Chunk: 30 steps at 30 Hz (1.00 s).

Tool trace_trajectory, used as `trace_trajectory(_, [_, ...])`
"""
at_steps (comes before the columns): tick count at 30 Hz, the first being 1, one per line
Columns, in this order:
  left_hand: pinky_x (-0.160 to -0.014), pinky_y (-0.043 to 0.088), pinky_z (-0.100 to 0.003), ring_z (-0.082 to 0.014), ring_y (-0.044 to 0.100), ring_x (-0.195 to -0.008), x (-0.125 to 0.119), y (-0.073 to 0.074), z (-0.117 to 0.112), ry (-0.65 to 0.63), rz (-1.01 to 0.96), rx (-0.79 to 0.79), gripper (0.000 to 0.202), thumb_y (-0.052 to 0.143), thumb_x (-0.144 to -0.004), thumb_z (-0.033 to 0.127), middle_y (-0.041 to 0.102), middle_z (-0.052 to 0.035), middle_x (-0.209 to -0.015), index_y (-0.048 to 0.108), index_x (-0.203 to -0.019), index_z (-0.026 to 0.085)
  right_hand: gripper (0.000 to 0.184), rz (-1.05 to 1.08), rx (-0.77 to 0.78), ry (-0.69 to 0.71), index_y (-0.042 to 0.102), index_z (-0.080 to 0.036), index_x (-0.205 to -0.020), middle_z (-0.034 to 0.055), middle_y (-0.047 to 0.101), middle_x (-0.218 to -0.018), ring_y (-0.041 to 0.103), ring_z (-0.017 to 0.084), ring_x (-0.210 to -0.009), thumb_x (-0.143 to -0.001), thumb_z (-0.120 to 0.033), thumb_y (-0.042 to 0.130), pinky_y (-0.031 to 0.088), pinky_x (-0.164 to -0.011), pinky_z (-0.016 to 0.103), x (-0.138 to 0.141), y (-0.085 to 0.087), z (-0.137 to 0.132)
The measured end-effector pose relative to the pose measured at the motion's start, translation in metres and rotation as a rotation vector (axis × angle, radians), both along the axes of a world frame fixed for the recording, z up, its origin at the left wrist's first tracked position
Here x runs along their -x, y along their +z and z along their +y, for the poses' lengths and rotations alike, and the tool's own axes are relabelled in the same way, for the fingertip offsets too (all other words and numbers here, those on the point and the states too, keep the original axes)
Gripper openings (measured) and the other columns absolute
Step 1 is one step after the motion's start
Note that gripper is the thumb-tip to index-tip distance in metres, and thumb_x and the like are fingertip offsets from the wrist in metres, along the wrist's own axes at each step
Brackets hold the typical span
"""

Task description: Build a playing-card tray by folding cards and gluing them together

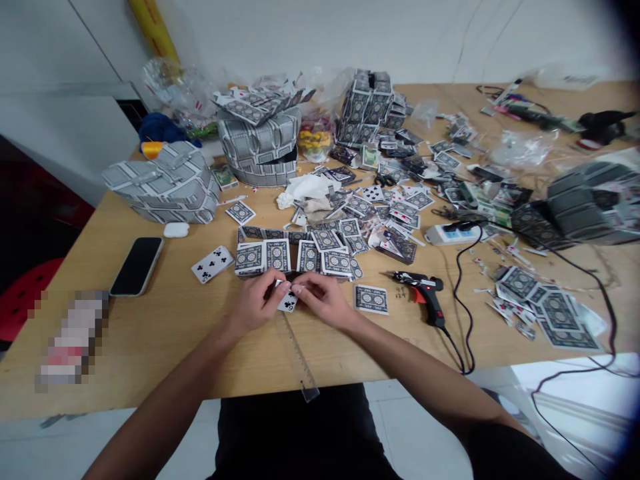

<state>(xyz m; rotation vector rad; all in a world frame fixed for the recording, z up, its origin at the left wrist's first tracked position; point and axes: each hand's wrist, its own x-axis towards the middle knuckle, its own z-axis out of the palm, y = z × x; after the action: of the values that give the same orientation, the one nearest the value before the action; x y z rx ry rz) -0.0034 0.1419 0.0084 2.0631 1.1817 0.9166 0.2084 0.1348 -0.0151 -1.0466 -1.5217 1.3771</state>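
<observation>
Between my left hand [261,298] and my right hand [323,299] is a playing card [287,301], its club face showing. Fingers of both hands are closed on the card's upper part. Just beyond my fingers stand stacks of patterned playing cards [263,257]. A clear ruler [300,360] lies below the card and reaches the table's front edge. One card lies face up [213,264] left of my hands, and another lies face down [371,299] to the right. A glue gun [424,293] rests farther right, its cord running off toward the power strip.
A phone [137,267] and a white earbud case [176,229] lie at the left. Grey card-woven baskets [167,183] stand behind. Loose cards and scraps spread across the middle and right, around a power strip [453,234] and scissors [385,180]. Black cables [465,267] trail at the right.
</observation>
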Motion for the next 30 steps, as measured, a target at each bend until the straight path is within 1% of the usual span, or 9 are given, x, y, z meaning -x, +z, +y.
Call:
trace_trajectory(3, [-0.055,0.035,-0.024,-0.0112,0.048,-0.057,0.000,-0.002,0.001,-0.015,-0.050,0.038,0.023,0.056,-0.106,0.039,0.055,0.0046,-0.068,0.061,-0.094,0.021,0.047,0.035,0.065,0.021,0.073,-0.019,-0.099,0.0020,0.069,-0.074,0.062,0.015,-0.060,-0.097,-0.066,0.070,0.049,-0.055,0.027,0.001,-0.002,0.001])
trace_trajectory(7, [-0.055,0.035,-0.025,-0.0117,0.047,-0.059,0.000,-0.004,0.003,-0.046,-0.181,0.168,0.029,0.058,-0.106,0.045,0.053,0.0038,-0.069,0.062,-0.090,0.020,0.048,0.110,0.120,0.041,0.072,-0.019,-0.097,0.0031,0.073,-0.079,0.068,0.016,-0.063,-0.092,-0.067,0.075,0.052,-0.055,0.026,0.002,0.000,0.002])
trace_trajectory(11, [-0.053,0.032,-0.024,-0.0112,0.044,-0.057,-0.002,0.000,0.005,-0.077,-0.310,0.278,0.032,0.062,-0.103,0.048,0.050,0.0045,-0.066,0.062,-0.087,0.020,0.048,0.155,0.132,0.046,0.071,-0.019,-0.094,0.0027,0.074,-0.079,0.069,0.016,-0.060,-0.089,-0.066,0.079,0.054,-0.055,0.026,0.003,0.005,0.003])
trace_trajectory(13, [-0.053,0.032,-0.024,-0.0112,0.044,-0.057,-0.002,0.003,0.005,-0.077,-0.342,0.320,0.034,0.063,-0.103,0.050,0.050,0.0045,-0.065,0.062,-0.085,0.020,0.048,0.162,0.140,0.047,0.071,-0.019,-0.093,0.0027,0.074,-0.079,0.068,0.015,-0.060,-0.089,-0.066,0.079,0.054,-0.055,0.027,0.003,0.007,0.003])
trace_trajectory(18, [-0.054,0.035,-0.024,-0.0119,0.046,-0.059,-0.001,0.004,0.006,-0.070,-0.348,0.366,0.035,0.064,-0.101,0.050,0.052,0.0033,-0.067,0.063,-0.084,0.019,0.046,0.168,0.146,0.053,0.071,-0.019,-0.094,0.0030,0.073,-0.081,0.068,0.015,-0.060,-0.091,-0.065,0.078,0.052,-0.054,0.026,0.003,0.007,0.000])
trace_trajectory(20, [-0.055,0.035,-0.024,-0.0117,0.046,-0.059,-0.001,0.002,0.006,-0.072,-0.334,0.346,0.035,0.064,-0.102,0.048,0.053,0.0033,-0.066,0.064,-0.083,0.019,0.044,0.136,0.111,0.041,0.071,-0.018,-0.094,0.0025,0.071,-0.078,0.066,0.015,-0.060,-0.094,-0.062,0.076,0.049,-0.054,0.025,0.003,0.005,-0.001])
trace_trajectory(23, [-0.055,0.034,-0.024,-0.0113,0.047,-0.059,-0.002,0.000,0.006,-0.092,-0.270,0.299,0.034,0.062,-0.103,0.045,0.055,0.0032,-0.066,0.066,-0.082,0.018,0.040,0.052,0.015,0.033,0.071,-0.018,-0.092,0.0000,0.066,-0.070,0.058,0.013,-0.057,-0.095,-0.057,0.076,0.042,-0.053,0.024,0.001,0.002,-0.001])
trace_trajectory(27, [-0.057,0.033,-0.024,-0.0107,0.047,-0.060,0.000,-0.001,0.005,-0.137,-0.182,0.261,0.033,0.061,-0.104,0.042,0.056,0.0030,-0.066,0.068,-0.083,0.017,0.038,-0.015,-0.067,0.090,0.070,-0.017,-0.086,-0.0027,0.061,-0.065,0.050,0.011,-0.057,-0.095,-0.053,0.077,0.038,-0.054,0.024,-0.002,0.001,0.000])
trace_trajectory(30, [-0.055,0.032,-0.024,-0.0108,0.046,-0.059,0.001,-0.001,0.005,-0.144,-0.208,0.311,0.037,0.062,-0.103,0.046,0.055,0.0030,-0.065,0.067,-0.080,0.017,0.038,-0.023,-0.058,0.127,0.070,-0.017,-0.086,-0.0037,0.059,-0.064,0.048,0.010,-0.057,-0.096,-0.053,0.077,0.036,-0.054,0.023,-0.003,0.003,0.000])
